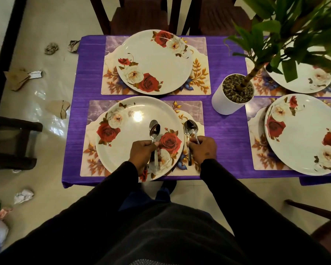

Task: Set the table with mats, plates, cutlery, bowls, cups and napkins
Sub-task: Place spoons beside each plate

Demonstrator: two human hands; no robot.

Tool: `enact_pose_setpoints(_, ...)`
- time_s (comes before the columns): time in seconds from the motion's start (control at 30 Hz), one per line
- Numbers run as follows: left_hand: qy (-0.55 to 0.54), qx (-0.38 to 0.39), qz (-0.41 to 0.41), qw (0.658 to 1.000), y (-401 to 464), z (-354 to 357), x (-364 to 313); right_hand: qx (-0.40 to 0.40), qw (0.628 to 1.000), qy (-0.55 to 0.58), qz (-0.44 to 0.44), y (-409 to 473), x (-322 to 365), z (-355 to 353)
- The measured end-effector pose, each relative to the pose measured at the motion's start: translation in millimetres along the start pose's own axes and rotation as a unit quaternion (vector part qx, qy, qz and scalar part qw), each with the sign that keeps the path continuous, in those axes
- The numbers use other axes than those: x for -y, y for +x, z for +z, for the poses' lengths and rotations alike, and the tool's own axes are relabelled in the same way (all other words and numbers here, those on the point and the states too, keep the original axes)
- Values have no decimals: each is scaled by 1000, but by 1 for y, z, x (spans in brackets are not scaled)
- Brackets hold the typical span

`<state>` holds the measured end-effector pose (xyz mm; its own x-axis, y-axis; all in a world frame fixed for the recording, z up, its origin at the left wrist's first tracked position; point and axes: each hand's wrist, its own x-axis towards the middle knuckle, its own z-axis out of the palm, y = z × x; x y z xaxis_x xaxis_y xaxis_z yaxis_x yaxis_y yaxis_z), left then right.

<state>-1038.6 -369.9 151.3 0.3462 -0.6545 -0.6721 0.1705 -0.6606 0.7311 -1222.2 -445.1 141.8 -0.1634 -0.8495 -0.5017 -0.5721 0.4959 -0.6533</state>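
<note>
Pale tiled floor (52,77) strewn with crumpled paper scraps (51,48); dark wooden chairs (139,16) behind a table under a purple cloth (227,131). Four floral placemats laid out, each bearing a white plate printed with red and white roses. Nearest mat (191,111) under the nearest plate (126,150), far mat (201,73) under the far plate (155,60). Two more plates at right (298,134) (302,81), the farther one partly hidden by a potted plant (232,94) in a white cylinder filled with gravel. Left hand (143,152) clenched around steel spoons (154,131) above the nearest plate. Right hand (203,150) gripping more spoons (190,129) over that plate's right rim, bowls pointing away. Black sleeves (227,188) covering both arms.
</note>
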Motion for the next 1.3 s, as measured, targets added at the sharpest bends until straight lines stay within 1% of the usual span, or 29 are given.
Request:
enact_pose_setpoints(0.13, 18, -8, -2, 1000, 0, 1, 0, 9, 1000, 6, -4, -3, 0, 1)
enact_pose_setpoints(0.33, 22, -9, -2, 1000, -1, 1, -1, -1, 1000, 12, -9, -5, 0, 0)
enact_pose_setpoints(0.47, 13, -10, -11, 1000, -3, 1, -4, -28, 999, 17, -5, -4, -4, 1)
enact_pose_setpoints(0.67, 3, -8, -7, 1000, -3, 7, -7, -66, 996, 54, 7, -1, -3, -2)
enact_pose_setpoints(0.77, -18, 2, -9, 1000, -6, 13, -11, -58, 996, 70, 12, -1, -1, -1)
enact_pose_setpoints(0.9, -17, 8, -5, 1000, -7, 19, -14, -41, 994, 96, 16, -3, 3, 0)
enact_pose_setpoints(1.1, -74, 15, -20, 997, -10, 19, -15, -29, 994, 103, -6, -6, 7, 1)
enact_pose_setpoints(1.23, -90, 36, -38, 995, -11, 15, -14, -38, 995, 92, -12, -12, 14, 5)
enact_pose_setpoints(1.3, -91, 44, -48, 994, -9, 11, -13, -28, 994, 105, -11, -13, 17, 7)
